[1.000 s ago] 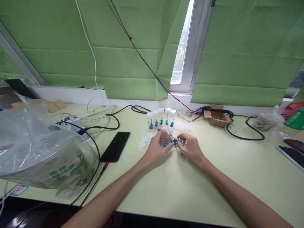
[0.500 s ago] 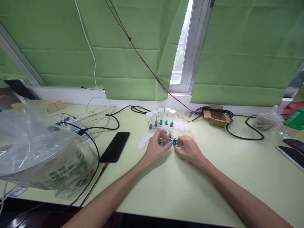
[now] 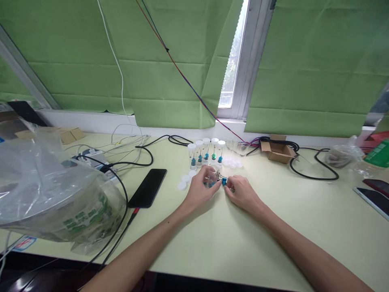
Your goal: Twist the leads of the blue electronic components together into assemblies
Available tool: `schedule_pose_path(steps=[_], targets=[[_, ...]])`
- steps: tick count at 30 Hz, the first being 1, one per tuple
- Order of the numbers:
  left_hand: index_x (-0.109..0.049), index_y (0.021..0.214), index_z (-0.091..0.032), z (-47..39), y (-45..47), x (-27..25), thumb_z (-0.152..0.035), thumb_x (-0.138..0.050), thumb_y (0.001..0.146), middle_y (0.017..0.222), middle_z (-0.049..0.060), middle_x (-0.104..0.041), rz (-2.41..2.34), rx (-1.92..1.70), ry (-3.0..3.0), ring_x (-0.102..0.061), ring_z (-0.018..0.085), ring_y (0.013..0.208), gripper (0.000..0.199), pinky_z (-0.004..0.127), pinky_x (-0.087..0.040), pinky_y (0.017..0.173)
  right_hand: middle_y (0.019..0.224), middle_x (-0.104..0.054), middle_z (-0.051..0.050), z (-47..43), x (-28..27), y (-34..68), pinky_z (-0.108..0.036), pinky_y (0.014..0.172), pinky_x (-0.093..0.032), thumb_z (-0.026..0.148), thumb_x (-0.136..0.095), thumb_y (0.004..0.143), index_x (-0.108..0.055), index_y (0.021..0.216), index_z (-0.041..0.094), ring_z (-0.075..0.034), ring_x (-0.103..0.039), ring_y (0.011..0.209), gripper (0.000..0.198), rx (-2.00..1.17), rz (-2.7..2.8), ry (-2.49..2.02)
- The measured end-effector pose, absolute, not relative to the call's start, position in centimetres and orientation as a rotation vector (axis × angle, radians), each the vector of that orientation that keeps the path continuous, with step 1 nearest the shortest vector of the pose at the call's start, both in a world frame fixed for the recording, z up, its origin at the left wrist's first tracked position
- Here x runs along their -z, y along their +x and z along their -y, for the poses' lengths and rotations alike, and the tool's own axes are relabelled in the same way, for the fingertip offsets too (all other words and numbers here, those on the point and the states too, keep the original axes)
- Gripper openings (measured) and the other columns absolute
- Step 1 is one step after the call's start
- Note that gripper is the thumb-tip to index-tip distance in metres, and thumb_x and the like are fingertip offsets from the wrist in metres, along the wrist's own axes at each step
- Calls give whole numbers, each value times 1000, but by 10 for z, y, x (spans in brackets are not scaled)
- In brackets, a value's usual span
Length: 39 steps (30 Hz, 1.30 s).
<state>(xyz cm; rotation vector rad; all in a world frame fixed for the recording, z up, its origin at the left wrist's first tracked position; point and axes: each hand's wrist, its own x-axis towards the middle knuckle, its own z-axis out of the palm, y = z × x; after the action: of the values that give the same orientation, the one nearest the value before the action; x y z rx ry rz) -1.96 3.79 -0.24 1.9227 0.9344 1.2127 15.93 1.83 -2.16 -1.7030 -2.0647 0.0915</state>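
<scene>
My left hand (image 3: 203, 184) is closed around a clear plastic tube (image 3: 214, 175) lying on its side, with bits of blue inside it. Just right of the tube's mouth is a small blue part (image 3: 224, 181) with thin metal pins. The fingertips of my right hand (image 3: 241, 190) pinch this part; its exact kind is too small to make out. Behind both hands stands a row of several clear tubes (image 3: 199, 155) with white lids, each holding a blue or green part with a thin metal stem.
White caps (image 3: 182, 185) lie left of my hands, with more lids (image 3: 233, 163) behind. A black phone (image 3: 148, 188) and a large plastic bag (image 3: 91, 215) are at left. A small cardboard box (image 3: 278, 154) and black cable (image 3: 316, 177) lie at back right.
My right hand has shifted very slightly, still pinching the blue part. The tube in my left hand shows a little more. The whole view has drifted slightly.
</scene>
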Motion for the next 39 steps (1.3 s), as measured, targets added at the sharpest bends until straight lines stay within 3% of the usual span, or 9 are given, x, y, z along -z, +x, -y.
schedule_pose_path(steps=[9,23,39], targets=[[-53,99,-23,-36,-20,2,-28,-64,82,86,0,-63,-955,-1216,1934,-62,15,81,21,30,-49,79,84,-62,-9,-16,23,156,-29,72,-34,18,-43,95,-52,80,17,-20,-54,78,17,43,2216,-1762],[-54,97,-22,-35,-19,1,-28,-63,83,86,0,-63,-942,-1235,1948,-61,15,79,17,29,-49,76,89,-64,-12,-15,22,154,-32,73,-32,21,-44,97,-55,89,16,-24,-56,83,15,184,2281,-1784],[-54,96,-22,-34,-18,2,-28,-62,83,87,1,-64,-938,-1235,1945,-60,15,78,16,29,-49,76,88,-61,-13,-13,21,153,-33,71,-31,6,-43,89,-57,93,13,-26,-53,81,16,292,2370,-1790]])
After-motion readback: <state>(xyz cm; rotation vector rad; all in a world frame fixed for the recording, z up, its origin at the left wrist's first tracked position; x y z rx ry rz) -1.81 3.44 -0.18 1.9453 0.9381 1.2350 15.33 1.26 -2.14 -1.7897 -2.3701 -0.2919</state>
